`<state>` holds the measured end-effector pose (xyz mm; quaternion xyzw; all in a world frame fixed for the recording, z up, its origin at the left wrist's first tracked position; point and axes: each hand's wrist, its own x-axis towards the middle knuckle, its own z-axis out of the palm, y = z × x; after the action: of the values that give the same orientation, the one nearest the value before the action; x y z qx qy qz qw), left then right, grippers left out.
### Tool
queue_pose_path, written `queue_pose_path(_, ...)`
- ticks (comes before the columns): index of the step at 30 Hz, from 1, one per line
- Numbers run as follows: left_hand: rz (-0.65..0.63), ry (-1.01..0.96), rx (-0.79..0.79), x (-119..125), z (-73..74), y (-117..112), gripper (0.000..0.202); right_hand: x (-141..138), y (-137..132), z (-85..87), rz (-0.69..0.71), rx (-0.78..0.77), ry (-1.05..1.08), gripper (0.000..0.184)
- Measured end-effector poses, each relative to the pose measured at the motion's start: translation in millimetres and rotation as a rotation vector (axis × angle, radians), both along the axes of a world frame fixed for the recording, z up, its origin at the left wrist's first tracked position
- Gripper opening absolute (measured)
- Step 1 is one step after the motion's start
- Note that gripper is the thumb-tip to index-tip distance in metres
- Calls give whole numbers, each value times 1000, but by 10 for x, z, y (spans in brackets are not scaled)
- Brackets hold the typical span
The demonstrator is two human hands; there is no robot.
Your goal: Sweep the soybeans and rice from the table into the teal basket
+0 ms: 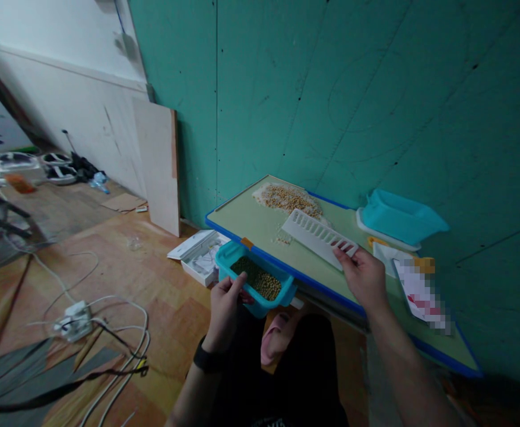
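My left hand [227, 305] is closed on the near rim of a teal plastic tub [287, 290], which it holds just below the table's front edge. The tub contains green and yellow beans [260, 280]. My right hand [363, 274] grips one end of a white slotted plastic board [316, 235] that lies flat on the green tabletop [260, 222]. The board's far end points toward a pile of yellow beans [289, 198] near the table's back edge. A few loose beans lie beside the board.
A teal bin with a white lid [398, 216] stands at the back right of the table against the green wall. A white card lies right of my right hand. On the wooden floor are an open white box [200, 255], cables and a power strip [75, 320]. A board leans on the wall.
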<state>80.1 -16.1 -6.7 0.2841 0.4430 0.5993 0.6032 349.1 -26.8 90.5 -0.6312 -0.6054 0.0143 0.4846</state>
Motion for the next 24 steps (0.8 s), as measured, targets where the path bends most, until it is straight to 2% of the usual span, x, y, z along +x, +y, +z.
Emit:
queue_pose_path(3,-6,-4,-23,3,-11,-31,50,100,47,-25,-13,-38,22,37)
queue_pose_path(12,-39,2,-3,0,-35,-26,52,146,203,-125,94,-105,152,38)
queue_pose_path(24,-39,-1,-11,-4,-38,-38,51,43,292,-56,214,-115,253,40)
